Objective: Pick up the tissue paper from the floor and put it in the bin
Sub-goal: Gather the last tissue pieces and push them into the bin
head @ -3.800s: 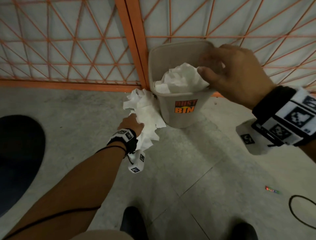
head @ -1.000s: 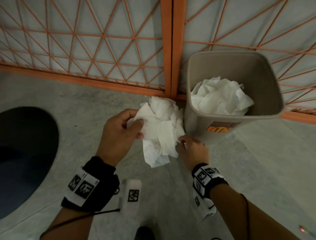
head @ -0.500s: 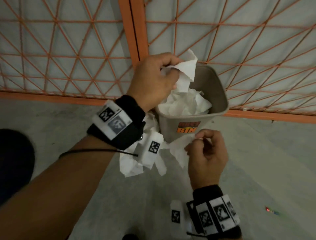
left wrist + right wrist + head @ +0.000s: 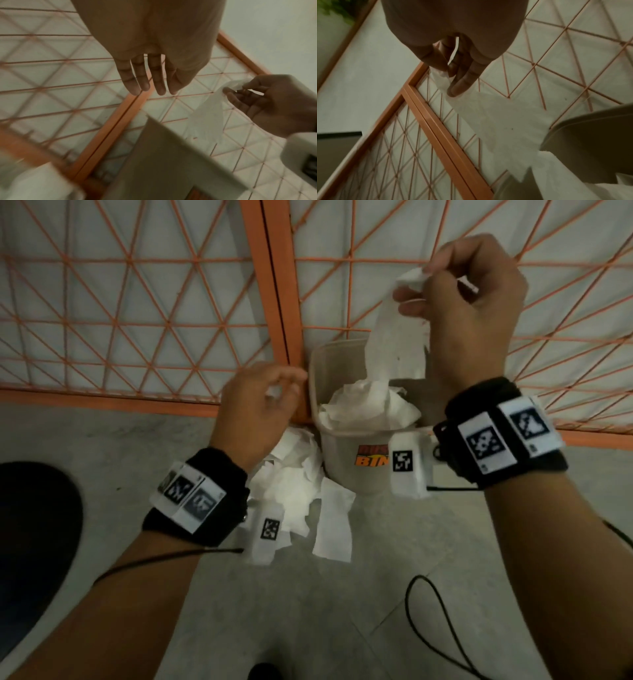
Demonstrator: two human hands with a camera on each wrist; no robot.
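Right hand (image 4: 469, 302): raised above the bin (image 4: 342, 460), fingers (image 4: 458, 86) and thumb pinching the top end of a long strip of tissue paper (image 4: 394, 347). The strip hangs straight down; its lower end reaches the crumpled tissue heap (image 4: 366, 409) already inside the bin. Half a second ago this hand was low, in front of the bin, pinching a piece near the floor; it has since risen over the opening.

Left hand (image 4: 260, 412): just left of the bin rim, fingers (image 4: 142, 77) straight and loosely together in the wrist view, holding nothing that can be made out; a pale blur near the fingers in the head view is unclear. Half a second ago it held a piece of tissue over the bin; that piece is no longer in the hand and is judged to have gone in.

Floor tissue (image 4: 301, 491): several white pieces lying on the concrete floor (image 4: 342, 611) at the left foot of the bin, touching its base.

Bin: beige, labelled, standing against the orange lattice fence (image 4: 137, 320), filled nearly to the rim.

Black cable (image 4: 442, 611): loop on the floor, lower right, well apart from the tissue.

Status, as judged: one piece newly binned, one strip poised for release, floor pile outstanding; task partly done. The heap is high, so a released strip may drape over the rim
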